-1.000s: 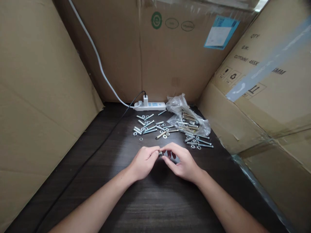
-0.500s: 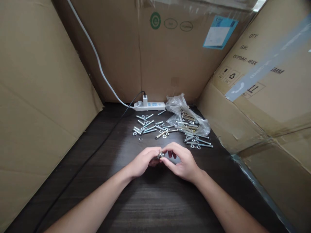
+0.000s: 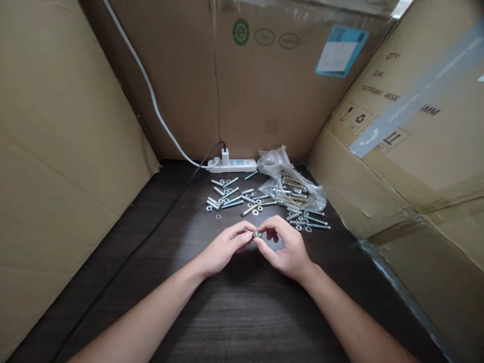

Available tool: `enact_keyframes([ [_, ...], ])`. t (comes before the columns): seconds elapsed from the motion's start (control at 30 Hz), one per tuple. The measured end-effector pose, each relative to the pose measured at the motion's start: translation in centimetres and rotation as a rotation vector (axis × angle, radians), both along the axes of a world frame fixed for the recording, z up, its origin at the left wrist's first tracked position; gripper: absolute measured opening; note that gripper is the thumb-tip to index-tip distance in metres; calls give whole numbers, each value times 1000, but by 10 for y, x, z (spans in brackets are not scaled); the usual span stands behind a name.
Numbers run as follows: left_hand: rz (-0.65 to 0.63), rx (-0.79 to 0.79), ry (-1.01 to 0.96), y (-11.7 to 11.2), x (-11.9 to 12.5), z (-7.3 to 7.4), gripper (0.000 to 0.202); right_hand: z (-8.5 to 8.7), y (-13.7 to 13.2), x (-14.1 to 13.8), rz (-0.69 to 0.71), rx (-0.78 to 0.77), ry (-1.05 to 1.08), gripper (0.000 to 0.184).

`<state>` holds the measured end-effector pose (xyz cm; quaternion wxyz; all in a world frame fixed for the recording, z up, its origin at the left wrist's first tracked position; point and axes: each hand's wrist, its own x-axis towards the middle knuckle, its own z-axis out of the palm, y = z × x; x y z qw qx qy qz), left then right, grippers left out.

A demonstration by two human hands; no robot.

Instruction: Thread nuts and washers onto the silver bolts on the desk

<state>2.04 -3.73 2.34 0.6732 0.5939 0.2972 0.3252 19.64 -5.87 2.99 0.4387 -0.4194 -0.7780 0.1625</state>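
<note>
Here, we pinch a silvery nut (image 3: 257,234) between the thumb and forefinger tips of both our left hand (image 3: 222,250) and our right hand (image 3: 288,248), the other fingers loosely curled. The nut sits midway between the two hands, just above the dark wooden table (image 3: 242,312). Just beyond the knuckles lies a scatter of loose bolts and washers (image 3: 231,196), with a clear plastic bag (image 3: 293,189) of more bolts to its right, and behind them a white power strip (image 3: 232,164) rests against the cardboard box (image 3: 242,91) at the back.
</note>
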Motion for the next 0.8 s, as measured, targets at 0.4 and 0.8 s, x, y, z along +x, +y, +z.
enact_keyframes([
  [0.4, -6, 225, 137, -4, 2, 9, 20, -2, 3, 3, 7, -82, -138, 29],
  [0.8, 126, 288, 232, 1, 3, -5, 21, 1, 4, 7, 33, -146, -131, 17],
])
